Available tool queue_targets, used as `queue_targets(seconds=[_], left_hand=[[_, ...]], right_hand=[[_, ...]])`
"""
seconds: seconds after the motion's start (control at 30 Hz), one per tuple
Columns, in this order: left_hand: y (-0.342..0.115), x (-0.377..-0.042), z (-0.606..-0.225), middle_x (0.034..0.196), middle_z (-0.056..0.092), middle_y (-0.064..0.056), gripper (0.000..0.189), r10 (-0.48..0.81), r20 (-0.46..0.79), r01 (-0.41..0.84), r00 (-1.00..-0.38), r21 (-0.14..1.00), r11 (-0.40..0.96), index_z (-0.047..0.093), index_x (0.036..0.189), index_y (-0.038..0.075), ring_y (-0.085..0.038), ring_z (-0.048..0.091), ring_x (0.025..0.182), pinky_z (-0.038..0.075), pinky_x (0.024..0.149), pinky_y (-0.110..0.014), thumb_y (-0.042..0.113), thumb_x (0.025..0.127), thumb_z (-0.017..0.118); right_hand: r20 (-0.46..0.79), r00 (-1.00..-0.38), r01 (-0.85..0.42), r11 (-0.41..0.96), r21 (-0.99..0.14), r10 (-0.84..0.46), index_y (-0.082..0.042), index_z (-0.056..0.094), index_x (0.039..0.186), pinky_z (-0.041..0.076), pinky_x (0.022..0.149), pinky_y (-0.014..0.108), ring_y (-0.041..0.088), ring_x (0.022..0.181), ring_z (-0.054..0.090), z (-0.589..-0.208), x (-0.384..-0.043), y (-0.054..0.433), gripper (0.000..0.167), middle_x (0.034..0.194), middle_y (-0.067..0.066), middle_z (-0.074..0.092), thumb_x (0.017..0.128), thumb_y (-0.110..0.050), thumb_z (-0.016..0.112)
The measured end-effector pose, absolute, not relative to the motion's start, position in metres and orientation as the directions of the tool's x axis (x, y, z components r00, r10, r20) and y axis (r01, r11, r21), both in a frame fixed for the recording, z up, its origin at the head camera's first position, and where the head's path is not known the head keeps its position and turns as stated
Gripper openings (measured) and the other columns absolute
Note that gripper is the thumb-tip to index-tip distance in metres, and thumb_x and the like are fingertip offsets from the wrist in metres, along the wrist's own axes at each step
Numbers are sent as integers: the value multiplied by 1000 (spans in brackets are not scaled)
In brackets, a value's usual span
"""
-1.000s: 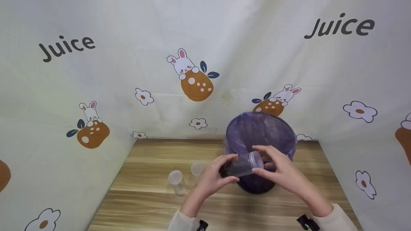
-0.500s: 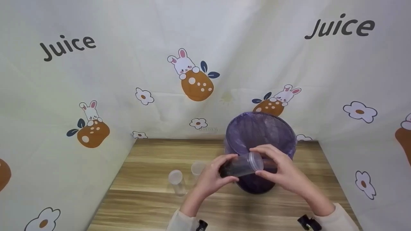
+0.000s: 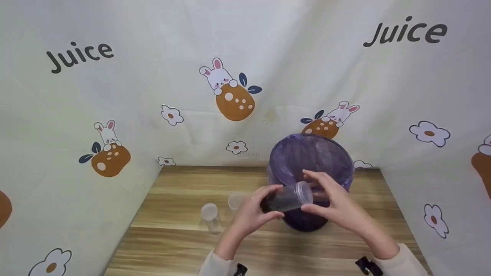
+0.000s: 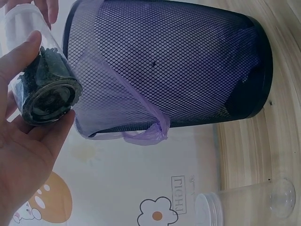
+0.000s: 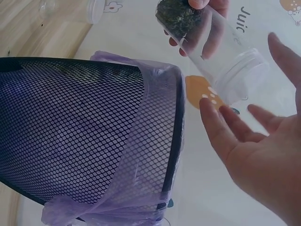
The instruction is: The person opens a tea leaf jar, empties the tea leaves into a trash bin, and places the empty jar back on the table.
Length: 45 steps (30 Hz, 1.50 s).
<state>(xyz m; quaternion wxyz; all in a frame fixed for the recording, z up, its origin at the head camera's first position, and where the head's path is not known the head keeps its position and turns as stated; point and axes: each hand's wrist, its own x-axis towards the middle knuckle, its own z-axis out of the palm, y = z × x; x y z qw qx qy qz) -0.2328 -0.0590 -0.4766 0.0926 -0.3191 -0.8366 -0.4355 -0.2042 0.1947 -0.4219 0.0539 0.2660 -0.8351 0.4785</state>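
Note:
My left hand (image 3: 253,209) grips the lower part of a clear plastic jar (image 4: 40,66), tilted on its side with its lidded end toward the right. Dark, dried, leaf-like bits (image 5: 181,20) lie packed at its bottom end. A translucent screw lid (image 3: 305,193) sits on the jar. Around the lid, my right hand (image 5: 263,155) is spread with fingers and thumb stretched out; in the right wrist view they stand apart from it. Both hands are above the near rim of a black mesh wastebasket (image 4: 174,61), lined with a purple bag (image 3: 307,153).
On the wooden table (image 3: 180,245) left of the wastebasket, a clear lidded jar (image 3: 211,218) stands upright. Another clear jar (image 3: 236,200) stands just behind it, partly hidden by my left hand. A printed white cloth (image 3: 230,38) walls in the back and sides.
Half a second ago my right fingers were closer about the lid; now they have spread away from it. The jar and left hand have barely shifted.

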Motion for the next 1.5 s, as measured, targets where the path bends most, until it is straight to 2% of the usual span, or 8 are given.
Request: queue_targets(seconds=[0.2, 0.4, 0.6, 0.77, 1.03, 1.2, 1.3, 1.5], left_hand=[[-57, -232, -475, 128, 68, -1, 66, 463, 426, 617, -777, 662, 426, 57, 137, 17, -16, 62, 121, 49, 108, -34, 27, 78, 83], [-57, -232, -475, 128, 67, -1, 66, 467, 426, 620, -775, 660, 426, 57, 137, 17, -18, 62, 122, 49, 108, -36, 27, 77, 83], [-59, -233, -479, 128, 67, -1, 66, 467, 432, 623, -771, 663, 416, 57, 137, 17, -17, 62, 121, 49, 107, -34, 29, 78, 83], [-59, -232, -480, 130, 66, -1, 66, 463, 414, 603, -784, 687, 407, 57, 137, 19, -17, 61, 122, 49, 107, -35, 29, 78, 83], [-63, -232, -477, 131, 65, -2, 65, 474, 390, 582, -789, 721, 376, 57, 138, 21, -18, 60, 124, 48, 108, -35, 34, 79, 81], [-77, -234, -481, 130, 67, -4, 64, 419, 403, 567, -814, 707, 422, 58, 136, 18, -20, 62, 121, 50, 105, -36, 28, 78, 83], [-87, -234, -485, 129, 67, -5, 62, 380, 424, 563, -822, 700, 438, 60, 135, 15, -21, 63, 118, 52, 103, -36, 24, 78, 83], [-92, -235, -485, 127, 69, -5, 62, 363, 441, 569, -821, 688, 450, 61, 133, 13, -20, 64, 116, 53, 101, -36, 26, 77, 84]], right_hand=[[288, -910, -408, 508, -759, -299, -14, 53, 139, 60, 83, 30, 25, 107, 65, -417, -203, 188, 61, 122, 8, 61, 86, -33, 77], [299, -909, -413, 533, -738, -290, -13, 63, 127, 60, 78, 24, 19, 99, 65, -418, -204, 184, 48, 111, 4, 64, 86, -35, 77], [332, -879, -465, 460, -757, -342, -10, 63, 125, 61, 84, 28, 22, 103, 66, -419, -205, 187, 46, 117, 7, 64, 85, -22, 80], [386, -842, -530, 446, -721, -376, -11, 63, 125, 59, 89, 28, 12, 111, 62, -419, -205, 190, 49, 123, 2, 63, 80, -10, 82], [517, -716, -686, 342, -642, -469, -12, 61, 127, 54, 95, 19, 4, 120, 55, -419, -205, 196, 51, 129, 5, 60, 80, -5, 80], [636, -655, -750, 246, -614, -408, -4, 63, 124, 51, 101, 18, 5, 121, 56, -407, -207, 209, 55, 128, 9, 60, 73, 9, 80], [661, -660, -749, 248, -614, -356, -1, 64, 122, 49, 102, 18, 5, 121, 57, -401, -208, 221, 58, 127, 13, 61, 69, 16, 80], [634, -701, -714, 321, -623, -328, -6, 64, 122, 50, 100, 16, 1, 120, 57, -399, -207, 231, 57, 126, 12, 61, 71, 13, 80]])
